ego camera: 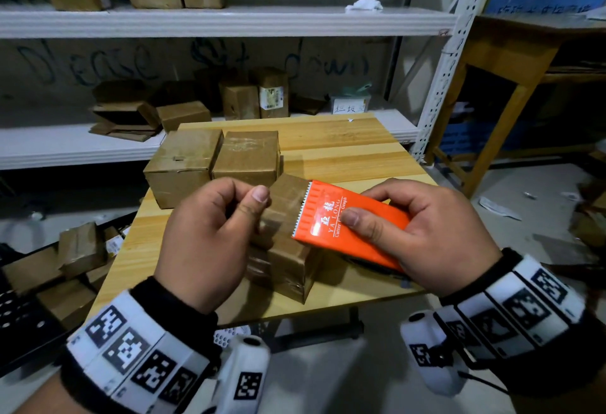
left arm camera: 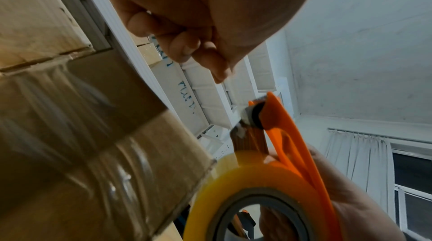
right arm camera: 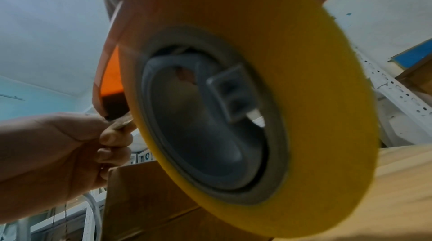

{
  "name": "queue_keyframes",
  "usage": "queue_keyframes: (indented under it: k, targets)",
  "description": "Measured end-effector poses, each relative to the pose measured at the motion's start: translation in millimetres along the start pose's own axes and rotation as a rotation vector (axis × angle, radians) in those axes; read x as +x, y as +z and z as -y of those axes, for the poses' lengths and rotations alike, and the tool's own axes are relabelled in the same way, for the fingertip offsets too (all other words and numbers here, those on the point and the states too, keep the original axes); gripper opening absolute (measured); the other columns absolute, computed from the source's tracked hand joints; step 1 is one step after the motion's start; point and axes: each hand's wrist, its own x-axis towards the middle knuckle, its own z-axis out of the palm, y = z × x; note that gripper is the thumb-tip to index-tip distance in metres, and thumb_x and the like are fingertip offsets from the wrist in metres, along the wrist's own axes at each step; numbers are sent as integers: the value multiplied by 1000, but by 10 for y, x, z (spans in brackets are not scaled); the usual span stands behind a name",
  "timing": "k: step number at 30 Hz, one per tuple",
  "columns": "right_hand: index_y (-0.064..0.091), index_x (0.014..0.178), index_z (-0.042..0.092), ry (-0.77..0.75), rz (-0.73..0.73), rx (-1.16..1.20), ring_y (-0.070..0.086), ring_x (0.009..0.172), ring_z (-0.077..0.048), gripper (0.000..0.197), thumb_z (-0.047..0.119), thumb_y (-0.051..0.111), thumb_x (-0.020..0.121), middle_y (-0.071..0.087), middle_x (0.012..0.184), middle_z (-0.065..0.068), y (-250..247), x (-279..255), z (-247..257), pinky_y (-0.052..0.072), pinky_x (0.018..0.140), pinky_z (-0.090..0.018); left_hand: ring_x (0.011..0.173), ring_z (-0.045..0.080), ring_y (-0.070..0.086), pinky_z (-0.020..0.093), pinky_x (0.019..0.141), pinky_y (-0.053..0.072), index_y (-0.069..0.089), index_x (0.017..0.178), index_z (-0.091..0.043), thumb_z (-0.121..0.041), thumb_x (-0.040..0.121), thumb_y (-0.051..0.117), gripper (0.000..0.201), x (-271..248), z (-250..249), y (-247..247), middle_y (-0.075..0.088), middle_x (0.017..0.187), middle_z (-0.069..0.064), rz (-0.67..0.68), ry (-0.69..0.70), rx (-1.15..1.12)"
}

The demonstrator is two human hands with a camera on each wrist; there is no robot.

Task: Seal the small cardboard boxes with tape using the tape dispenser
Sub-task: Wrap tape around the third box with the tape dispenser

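Note:
A small cardboard box (ego camera: 288, 259), wrapped in glossy tape, stands tilted on the wooden table (ego camera: 354, 154) between my hands. My right hand (ego camera: 364, 220) grips the orange tape dispenser (ego camera: 347, 226), thumb on top, with the toothed blade pointing left over the box. Its yellow tape roll (right arm camera: 292, 115) fills the right wrist view. My left hand (ego camera: 259, 203) is curled just left of the blade, and thumb and forefinger pinch the tape end (right arm camera: 121, 125). In the left wrist view a strip of tape (left arm camera: 247, 141) runs from the roll (left arm camera: 257, 180) up to the blade, beside the box (left arm camera: 81, 134).
Two more taped boxes (ego camera: 183, 164) (ego camera: 246, 158) sit side by side at the table's far left. White metal shelves (ego camera: 229, 20) behind hold several boxes. More boxes lie on the floor at the left (ego camera: 78, 249). A wooden desk (ego camera: 511, 62) stands at the right.

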Motion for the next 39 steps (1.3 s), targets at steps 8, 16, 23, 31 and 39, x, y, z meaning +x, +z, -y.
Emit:
queue_keyframes:
  k: [8, 16, 23, 31, 39]
  targets:
    - [73, 96, 46, 4, -3, -35, 68, 83, 6, 60, 94, 52, 66, 73, 89, 26, 1, 6, -67, 59, 66, -22, 62, 3, 68, 12, 54, 47, 71, 84, -16, -22, 101, 63, 19, 3, 20, -17, 74, 73, -11, 2, 12, 24]
    - [73, 93, 47, 26, -18, -13, 69, 79, 6, 58, 95, 53, 68, 73, 88, 23, -50, 9, -131, 61, 60, -23, 69, 6, 64, 19, 58, 44, 71, 85, -20, -30, 100, 61, 21, 101, 79, -160, 70, 77, -12, -41, 2, 69]
    - [73, 87, 43, 41, -4, 11, 70, 73, 5, 45, 82, 59, 68, 75, 84, 16, -78, -4, -129, 62, 51, -35, 66, 4, 64, 18, 57, 42, 71, 85, -21, -31, 100, 61, 21, 105, 143, -190, 71, 74, -11, -23, -39, 62]
    - [74, 86, 44, 26, 16, -52, 70, 75, 3, 57, 94, 54, 67, 73, 87, 27, -146, 2, -220, 60, 60, -25, 62, 0, 58, 30, 60, 39, 71, 80, -24, -36, 101, 61, 26, 140, 201, -280, 70, 74, -9, -58, -73, 102]
    - [74, 86, 45, 9, 43, -96, 69, 79, 6, 58, 95, 52, 68, 70, 91, 34, -170, 27, -285, 54, 62, -14, 65, 3, 60, 29, 62, 40, 72, 83, -23, -36, 100, 61, 25, 140, 235, -250, 69, 70, -3, -43, -79, 111]
